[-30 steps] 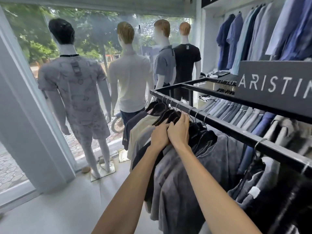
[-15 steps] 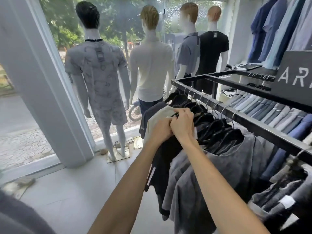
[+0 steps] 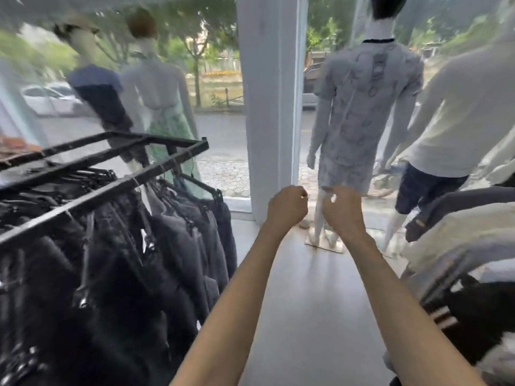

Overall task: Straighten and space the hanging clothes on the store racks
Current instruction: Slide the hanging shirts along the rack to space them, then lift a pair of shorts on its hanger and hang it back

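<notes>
A black metal rack (image 3: 106, 188) on the left carries several dark garments (image 3: 156, 246) on hangers. The clothes I was handling, grey, cream and black tops (image 3: 462, 238), hang at the right edge. My left hand (image 3: 288, 206) and my right hand (image 3: 341, 211) are raised side by side in the aisle between the two racks, touching neither. The left hand is curled into a loose fist with nothing in it. The right hand's fingers are bent and a little apart, also holding nothing. The view is blurred by motion.
A white pillar (image 3: 269, 107) stands straight ahead between window panes. Dressed mannequins stand at the glass: one in a patterned grey outfit (image 3: 362, 107), one in a cream top (image 3: 459, 112), two more at the back left (image 3: 156, 87). Grey floor (image 3: 306, 302) runs between the racks.
The view has swung left, away from the right rack. Both hands have let go of the hangers there and now hover in the aisle. A second rack of dark clothes has come into view.
</notes>
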